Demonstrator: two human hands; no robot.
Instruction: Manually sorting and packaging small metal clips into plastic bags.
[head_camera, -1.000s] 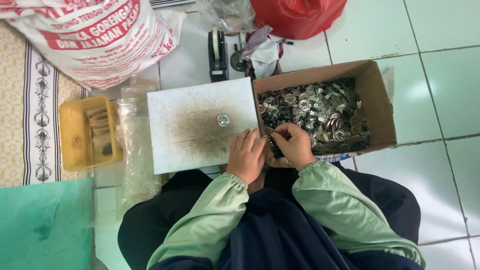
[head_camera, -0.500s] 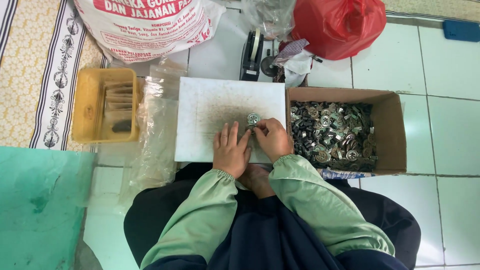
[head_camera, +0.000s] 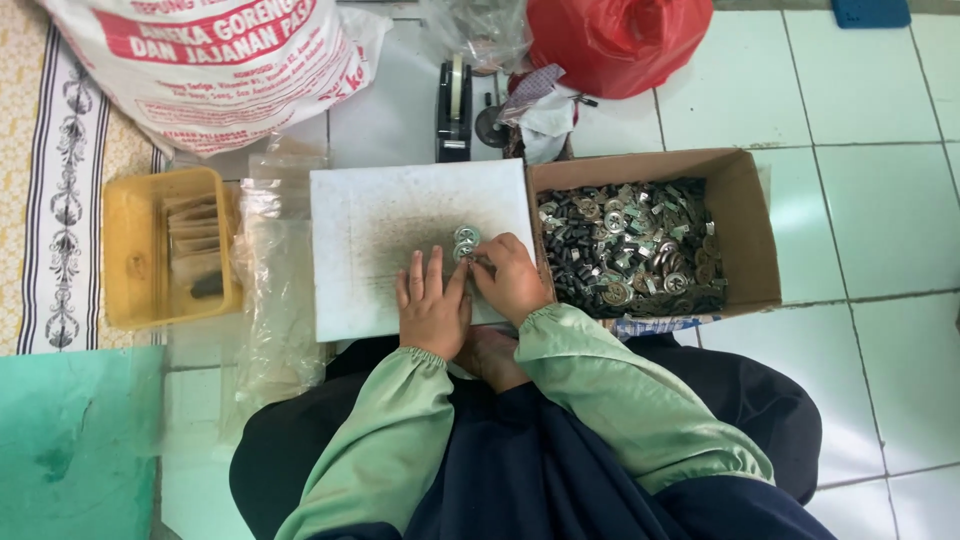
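A white board (head_camera: 390, 225) with a dark smudge lies on the floor before my knees. Two small round metal parts (head_camera: 465, 241) rest on it, one right above the other. My left hand (head_camera: 432, 300) lies flat on the board, fingers stretched toward the parts. My right hand (head_camera: 510, 278) is curled beside it, fingertips pinching a small metal part next to the round ones. To the right, a cardboard box (head_camera: 750, 215) holds a heap of several similar small metal parts (head_camera: 630, 250).
A yellow plastic tray (head_camera: 125, 250) with small items sits at left, clear plastic bags (head_camera: 275, 290) beside it. Behind the board stand a black tape dispenser (head_camera: 453, 110), a red plastic bag (head_camera: 615, 40) and a large printed sack (head_camera: 210, 60). A green mat (head_camera: 70, 440) lies at lower left.
My hands moved from the box's edge onto the white board, beside the round parts, and now work there. The head view also shifted.
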